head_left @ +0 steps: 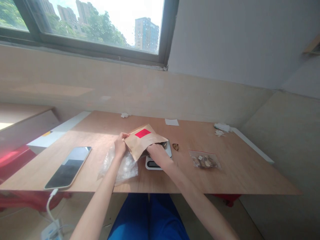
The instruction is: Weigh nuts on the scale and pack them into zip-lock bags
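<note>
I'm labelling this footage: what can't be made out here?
All head view:
Right hand: fingers hidden by the paper bag.
Scale: display too small to read; right forearm covers part.
Red label: any print too small.
White block: cut off by the bottom edge.

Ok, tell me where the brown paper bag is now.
In the head view, the brown paper bag is near the middle of the table, held by the left hand, with the right hand in its mouth. It partly hides the white scale.

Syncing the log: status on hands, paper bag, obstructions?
Left hand gripping paper bag. Right hand in its mouth, fingers hidden. Scale partly covered by bag and right forearm.
</note>
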Available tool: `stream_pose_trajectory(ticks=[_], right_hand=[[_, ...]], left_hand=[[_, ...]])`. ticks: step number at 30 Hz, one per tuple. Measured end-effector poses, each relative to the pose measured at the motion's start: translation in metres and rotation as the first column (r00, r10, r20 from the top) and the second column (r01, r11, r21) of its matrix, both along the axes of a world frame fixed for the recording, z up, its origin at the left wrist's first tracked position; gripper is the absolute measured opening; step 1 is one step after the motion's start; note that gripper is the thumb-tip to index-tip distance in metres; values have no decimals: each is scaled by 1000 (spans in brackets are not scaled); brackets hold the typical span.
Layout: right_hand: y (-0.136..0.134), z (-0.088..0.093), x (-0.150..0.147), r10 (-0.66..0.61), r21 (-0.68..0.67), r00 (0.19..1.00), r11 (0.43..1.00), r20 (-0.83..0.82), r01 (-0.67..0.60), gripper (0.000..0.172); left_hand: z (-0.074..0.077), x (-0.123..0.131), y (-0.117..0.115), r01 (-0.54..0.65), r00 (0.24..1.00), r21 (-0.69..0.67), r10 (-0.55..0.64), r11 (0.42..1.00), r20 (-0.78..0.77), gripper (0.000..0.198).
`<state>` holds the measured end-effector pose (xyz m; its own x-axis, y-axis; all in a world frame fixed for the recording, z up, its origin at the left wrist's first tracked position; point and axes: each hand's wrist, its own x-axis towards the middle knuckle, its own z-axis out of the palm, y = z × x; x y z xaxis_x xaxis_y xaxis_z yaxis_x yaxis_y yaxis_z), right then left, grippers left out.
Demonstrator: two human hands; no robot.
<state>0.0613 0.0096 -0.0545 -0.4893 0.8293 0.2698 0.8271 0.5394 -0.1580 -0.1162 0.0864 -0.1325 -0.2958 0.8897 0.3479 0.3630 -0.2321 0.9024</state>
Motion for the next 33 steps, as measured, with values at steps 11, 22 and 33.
stream_pose_trajectory(ticks=[11,22,33], right_hand=[[-37,14,33,65,221,956,975,-286,0,21],[-53,-21,76,-174,-209,440,977,-881,-32,9],[-14,-51,58,-317,-332,425,942,-848,43,14]], left_hand=[[0,-1,-2,-25,999,-32,24,999,-32,15],[1,-1,-2,-24,1000,-28,23,999,-17,17],[-2,-3,0,-36,998,-26,35,999,-51,18]])
